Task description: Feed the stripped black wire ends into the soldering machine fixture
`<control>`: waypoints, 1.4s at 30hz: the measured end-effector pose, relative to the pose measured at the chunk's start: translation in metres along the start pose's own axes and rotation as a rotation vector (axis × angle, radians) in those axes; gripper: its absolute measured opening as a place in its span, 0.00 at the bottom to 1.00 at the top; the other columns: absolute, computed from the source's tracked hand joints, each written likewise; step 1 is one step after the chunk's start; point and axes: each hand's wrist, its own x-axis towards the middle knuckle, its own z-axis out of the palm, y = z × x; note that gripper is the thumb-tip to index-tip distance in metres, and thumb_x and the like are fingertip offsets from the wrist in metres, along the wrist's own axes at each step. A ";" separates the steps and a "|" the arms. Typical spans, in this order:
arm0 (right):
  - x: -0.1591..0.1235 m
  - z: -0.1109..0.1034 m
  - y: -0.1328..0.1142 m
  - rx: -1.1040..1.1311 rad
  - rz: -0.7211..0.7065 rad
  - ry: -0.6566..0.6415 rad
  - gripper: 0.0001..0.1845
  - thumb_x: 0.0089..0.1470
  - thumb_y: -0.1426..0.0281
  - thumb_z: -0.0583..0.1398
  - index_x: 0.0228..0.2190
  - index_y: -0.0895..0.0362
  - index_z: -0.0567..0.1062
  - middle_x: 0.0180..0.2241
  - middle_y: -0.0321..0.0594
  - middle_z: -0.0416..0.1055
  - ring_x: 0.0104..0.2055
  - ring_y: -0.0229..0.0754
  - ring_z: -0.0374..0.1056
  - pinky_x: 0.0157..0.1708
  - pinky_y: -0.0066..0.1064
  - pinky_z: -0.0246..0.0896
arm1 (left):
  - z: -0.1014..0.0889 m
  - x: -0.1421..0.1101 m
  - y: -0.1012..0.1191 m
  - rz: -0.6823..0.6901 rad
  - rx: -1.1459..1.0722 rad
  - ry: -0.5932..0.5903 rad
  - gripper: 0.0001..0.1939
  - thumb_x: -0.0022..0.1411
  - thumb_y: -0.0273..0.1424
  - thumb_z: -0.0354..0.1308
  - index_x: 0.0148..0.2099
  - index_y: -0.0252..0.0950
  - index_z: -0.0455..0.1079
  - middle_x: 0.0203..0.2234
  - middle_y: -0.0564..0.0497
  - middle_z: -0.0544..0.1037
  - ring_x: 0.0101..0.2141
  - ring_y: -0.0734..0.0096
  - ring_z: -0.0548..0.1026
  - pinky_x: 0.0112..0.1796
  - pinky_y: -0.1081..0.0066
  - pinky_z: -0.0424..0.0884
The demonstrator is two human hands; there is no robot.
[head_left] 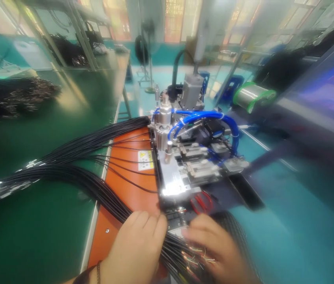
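Note:
My left hand (139, 244) is closed around a thick bundle of black cables (96, 191) at the bottom middle. Past its fingers the cable ends (195, 256) show bare, thin coloured wires. Close by on the right, my right hand (214, 244) has its fingers curled beside these ends; it is blurred, and what its fingertips hold is hidden. Just ahead stands a bench machine (174, 185) with metal clamps and blue air hoses (202, 115). Several single cables run across its orange plate (125, 157) into its left side.
A second black cable bundle (96, 138) reaches the machine's far left corner. More cables (13, 96) lie on the green table (42, 244) at left. Red-handled pliers (202, 203) lie by the machine. A green wire spool (252, 96) and a screen (329, 85) are at right.

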 end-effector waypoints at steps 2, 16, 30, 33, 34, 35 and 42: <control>0.002 0.000 -0.005 -0.036 -0.025 0.018 0.10 0.59 0.71 0.57 0.43 0.49 0.72 0.35 0.37 0.70 0.37 0.38 0.67 0.38 0.26 0.63 | 0.002 0.000 0.000 -0.003 -0.002 0.008 0.12 0.46 0.20 0.55 0.36 0.33 0.68 0.26 0.50 0.71 0.26 0.63 0.66 0.28 0.62 0.67; 0.011 0.014 -0.005 -0.045 0.131 0.089 0.04 0.57 0.73 0.58 0.29 0.55 0.71 0.30 0.35 0.70 0.34 0.37 0.66 0.35 0.24 0.61 | 0.003 0.001 -0.008 -0.093 -0.042 -0.072 0.16 0.51 0.18 0.52 0.41 0.36 0.70 0.39 0.48 0.75 0.35 0.61 0.69 0.37 0.60 0.68; 0.019 0.024 0.003 0.140 0.489 0.340 0.05 0.53 0.67 0.61 0.33 0.56 0.73 0.29 0.37 0.70 0.31 0.39 0.66 0.32 0.27 0.62 | -0.001 0.010 -0.005 0.218 -0.051 0.357 0.11 0.62 0.22 0.45 0.36 0.32 0.68 0.41 0.45 0.76 0.41 0.61 0.72 0.46 0.59 0.67; 0.021 0.027 0.001 0.219 0.502 0.361 0.07 0.52 0.66 0.62 0.32 0.56 0.73 0.28 0.37 0.70 0.30 0.39 0.66 0.31 0.27 0.62 | 0.003 0.011 -0.003 0.198 -0.095 0.340 0.11 0.60 0.21 0.44 0.39 0.32 0.67 0.36 0.45 0.75 0.36 0.63 0.72 0.39 0.62 0.70; 0.021 0.028 0.001 0.251 0.510 0.374 0.08 0.51 0.65 0.62 0.32 0.56 0.73 0.28 0.37 0.69 0.30 0.39 0.66 0.30 0.27 0.62 | 0.004 0.011 -0.003 0.183 -0.107 0.325 0.12 0.59 0.21 0.45 0.42 0.31 0.67 0.34 0.45 0.75 0.34 0.64 0.72 0.37 0.63 0.71; 0.022 0.029 0.000 0.278 0.522 0.386 0.08 0.51 0.65 0.62 0.32 0.56 0.73 0.28 0.37 0.69 0.29 0.39 0.66 0.30 0.26 0.62 | 0.005 0.011 -0.004 0.169 -0.110 0.307 0.13 0.59 0.21 0.45 0.45 0.30 0.66 0.32 0.45 0.75 0.32 0.64 0.72 0.35 0.64 0.71; 0.020 0.032 -0.001 0.161 0.464 0.458 0.07 0.53 0.65 0.62 0.30 0.56 0.73 0.28 0.38 0.70 0.30 0.39 0.66 0.31 0.28 0.63 | 0.006 0.007 -0.004 0.140 -0.071 0.259 0.10 0.59 0.22 0.48 0.42 0.31 0.66 0.28 0.46 0.72 0.29 0.62 0.70 0.28 0.62 0.71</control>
